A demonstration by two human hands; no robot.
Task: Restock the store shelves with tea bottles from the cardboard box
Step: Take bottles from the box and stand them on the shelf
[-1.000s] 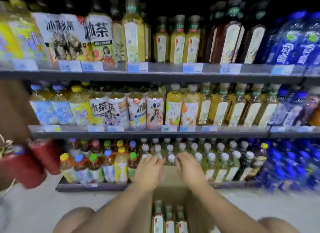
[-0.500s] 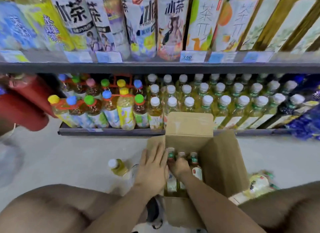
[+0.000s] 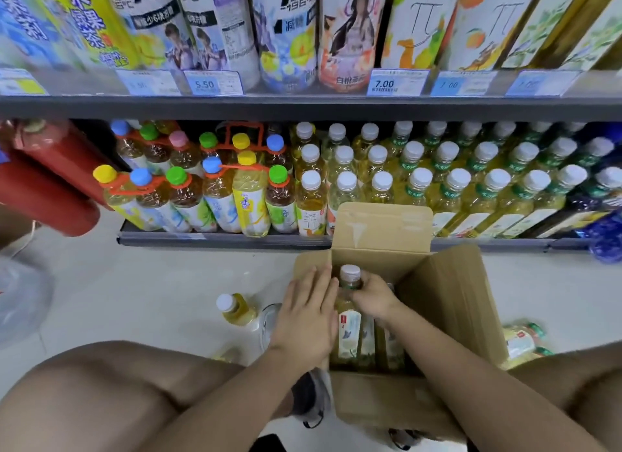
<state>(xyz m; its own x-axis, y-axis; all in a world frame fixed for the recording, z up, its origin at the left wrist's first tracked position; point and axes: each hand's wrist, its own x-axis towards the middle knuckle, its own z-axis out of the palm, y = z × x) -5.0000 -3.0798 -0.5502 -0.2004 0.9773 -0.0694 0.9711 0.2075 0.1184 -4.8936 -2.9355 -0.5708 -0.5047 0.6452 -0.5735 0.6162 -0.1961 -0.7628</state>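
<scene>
**Bottle Extraction: Grip Status**

The right hand (image 3: 372, 300) is curled around the neck of one tea bottle (image 3: 348, 333), just below its white cap; the bottle stands upright inside the open cardboard box (image 3: 447, 300), at its left side, beside further bottles (image 3: 392, 347); the left hand (image 3: 304, 317) lies flat, fingers straight, on the box's left flap, holding nothing; the box sits on the floor directly before the bottom shelf (image 3: 218, 240); one loose bottle (image 3: 235, 310) lies on the floor left of the box.

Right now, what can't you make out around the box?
Head view:
- Bottles left in the cardboard box: count hidden under the right hand and forearm.
- Tea bottle neck: wrapped by that hand.
- Bottle pack right of the box: cut off by box wall and knee.
- Far-left price tag: blurred.
</scene>
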